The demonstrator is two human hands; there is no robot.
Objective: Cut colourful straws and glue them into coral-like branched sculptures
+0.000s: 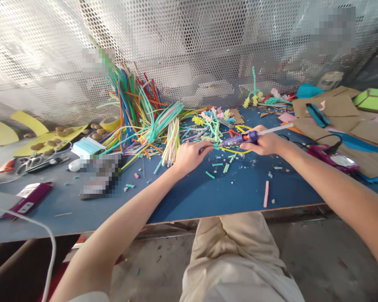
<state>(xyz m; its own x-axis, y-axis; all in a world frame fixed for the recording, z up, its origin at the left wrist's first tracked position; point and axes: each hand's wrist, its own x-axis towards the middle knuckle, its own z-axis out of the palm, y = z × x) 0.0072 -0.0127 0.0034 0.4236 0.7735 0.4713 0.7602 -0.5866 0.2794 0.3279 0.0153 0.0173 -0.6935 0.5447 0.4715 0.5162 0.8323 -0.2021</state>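
well, the right hand (265,140) has its grip clamped around a purple glue gun (248,136). the left hand (190,155) pinches a green piece (216,147) beside it.

Glue gun (239,139): purple body, orange detail; gripped in right fingers (248,147), nozzle pointing left. Pale stick (276,128) projects from rear, slanting slightly upward. Green piece (216,147): small, slender; pinched in left fingers (206,147), just beside nozzle tip. Exact contact unclear.
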